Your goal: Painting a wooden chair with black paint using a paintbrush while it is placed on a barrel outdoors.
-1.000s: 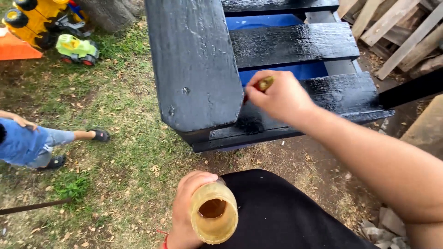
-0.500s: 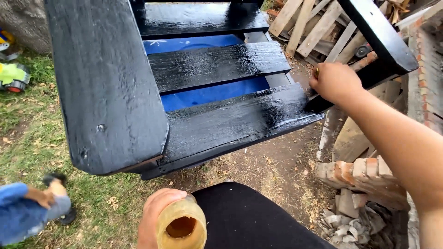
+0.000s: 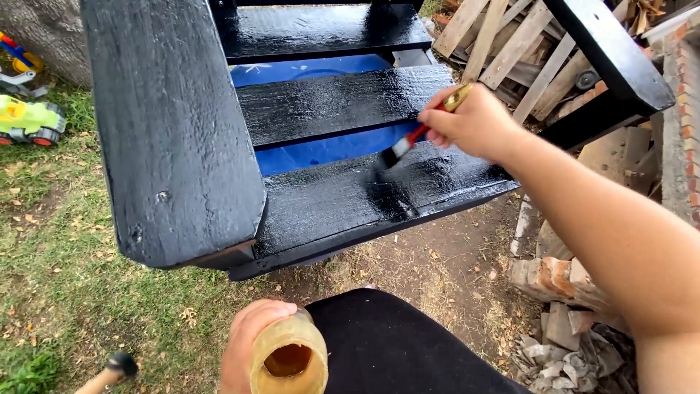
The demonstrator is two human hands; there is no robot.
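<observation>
below, left hand (image 3: 248, 343) grips open yellowish jar (image 3: 289, 359) holding dark liquid.

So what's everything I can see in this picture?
Wooden chair: one, glossy black, centre, seat slats wet.
Blue sheet: one, showing between the slats.
Paintbrush: one, red and gold handle, bristles on the front slat.
Jar: one, yellowish, open, bottom centre.
Toy vehicles: green and yellow, on the grass at left.
Wood planks: several, bare, piled upper right.
Bricks: a few, reddish, lower right.
Dark knee: one, black cloth, bottom centre.
Left hand: holds the jar.
Right hand: grips the paintbrush.
</observation>
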